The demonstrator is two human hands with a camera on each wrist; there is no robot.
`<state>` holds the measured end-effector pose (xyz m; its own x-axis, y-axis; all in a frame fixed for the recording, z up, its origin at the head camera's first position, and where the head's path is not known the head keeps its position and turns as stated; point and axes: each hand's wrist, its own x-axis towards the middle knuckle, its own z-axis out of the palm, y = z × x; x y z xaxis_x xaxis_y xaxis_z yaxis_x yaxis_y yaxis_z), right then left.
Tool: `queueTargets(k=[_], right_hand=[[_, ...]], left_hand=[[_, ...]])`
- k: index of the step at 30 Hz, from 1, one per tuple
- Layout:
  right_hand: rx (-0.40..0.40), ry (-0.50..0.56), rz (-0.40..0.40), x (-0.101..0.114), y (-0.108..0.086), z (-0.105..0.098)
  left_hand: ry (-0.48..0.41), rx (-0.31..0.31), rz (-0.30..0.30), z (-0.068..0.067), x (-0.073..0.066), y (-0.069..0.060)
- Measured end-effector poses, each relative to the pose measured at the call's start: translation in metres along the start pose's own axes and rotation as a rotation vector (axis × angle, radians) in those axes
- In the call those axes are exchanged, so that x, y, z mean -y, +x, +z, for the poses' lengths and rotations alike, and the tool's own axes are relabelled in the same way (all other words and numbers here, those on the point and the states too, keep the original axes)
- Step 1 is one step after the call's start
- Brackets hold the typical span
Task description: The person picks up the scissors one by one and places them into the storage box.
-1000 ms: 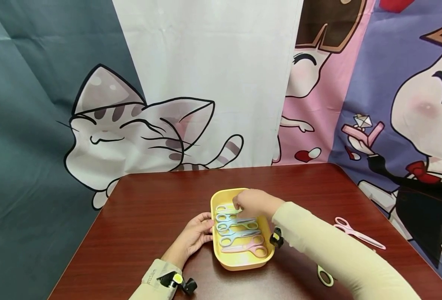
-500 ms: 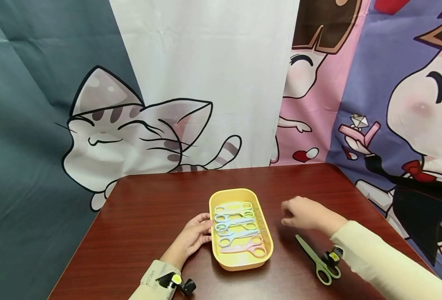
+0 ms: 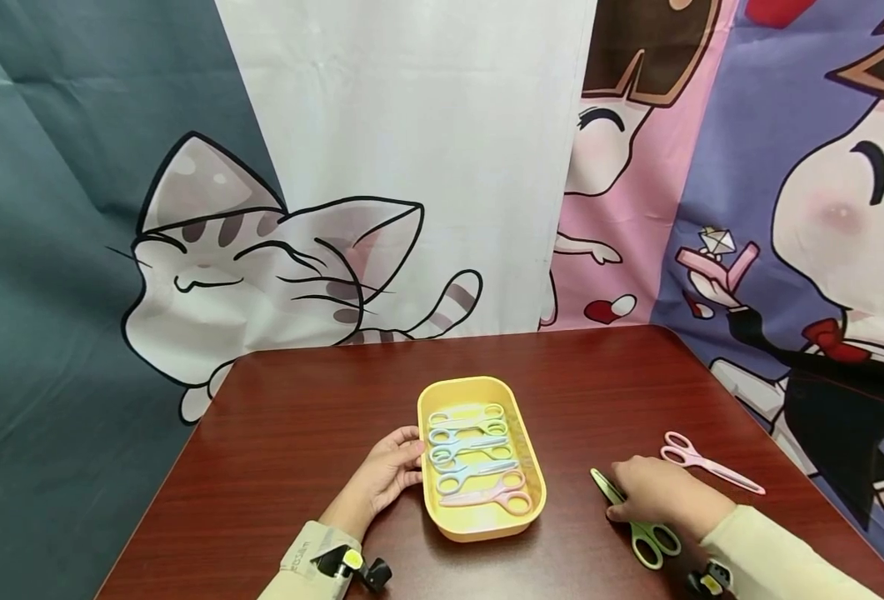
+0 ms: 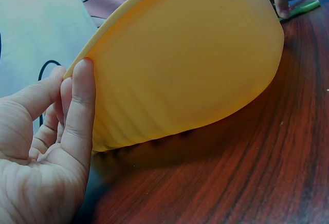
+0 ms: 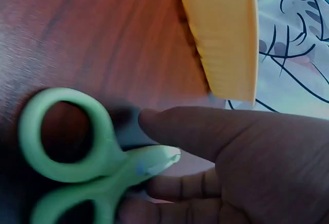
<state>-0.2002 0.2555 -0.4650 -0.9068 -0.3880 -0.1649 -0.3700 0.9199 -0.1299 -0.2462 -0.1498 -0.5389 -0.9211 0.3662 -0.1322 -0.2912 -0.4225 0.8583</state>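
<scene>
A yellow plastic tray (image 3: pixel 479 533) stands on the table with several pastel children's scissors (image 3: pixel 479 442) laid crosswise in it. My left hand (image 3: pixel 385 471) holds the tray's left side; in the left wrist view its fingers (image 4: pixel 82 80) pinch at the rim. To the right, my right hand (image 3: pixel 659 492) reaches down over green scissors (image 3: pixel 655 542). In the right wrist view, the thumb (image 5: pixel 180 129) lies on one side of the scissors and the other fingers on the far side, a gap between them. The part of the scissors beneath the hand is hidden.
Pink scissors (image 3: pixel 711 471) lie on the table beyond my right hand. The dark red wooden table (image 3: pixel 322 392) ends at a cartoon-printed cloth backdrop (image 3: pixel 427 150). Each forearm carries a small strapped camera (image 3: pixel 355 567).
My right hand has left the inside of the tray and moved right and down to the green scissors. More scissors handles show in the tray now. My left hand stays at the tray.
</scene>
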Motion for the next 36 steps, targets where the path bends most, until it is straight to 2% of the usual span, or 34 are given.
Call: queueTargets(k=[4,12,16,21,28,33,36], right_hand=[[-0.019,-0.012,0.022,0.0,-0.001,0.004],[-0.005,0.071,0.032,-0.004,-0.001,0.004],[0.001,0.095,0.007,-0.008,0.003,-0.001],[-0.005,0.107,-0.014,-0.009,0.015,-0.016],[-0.028,0.164,-0.118,0.01,0.046,-0.052],[-0.053,0.172,-0.231,0.041,0.071,-0.067],[-0.07,0.137,-0.334,0.062,0.085,-0.071]], left_hand=[[-0.001,-0.004,0.003,0.0,-0.002,-0.001],[0.01,-0.004,-0.002,0.0,0.0,-0.001],[-0.001,-0.012,-0.01,0.0,0.003,-0.001],[-0.005,-0.009,-0.012,0.0,0.003,-0.002],[0.001,-0.018,-0.002,0.0,0.0,-0.001],[-0.001,-0.013,0.0,0.0,0.0,-0.001],[-0.003,-0.007,0.001,0.0,0.0,-0.001]])
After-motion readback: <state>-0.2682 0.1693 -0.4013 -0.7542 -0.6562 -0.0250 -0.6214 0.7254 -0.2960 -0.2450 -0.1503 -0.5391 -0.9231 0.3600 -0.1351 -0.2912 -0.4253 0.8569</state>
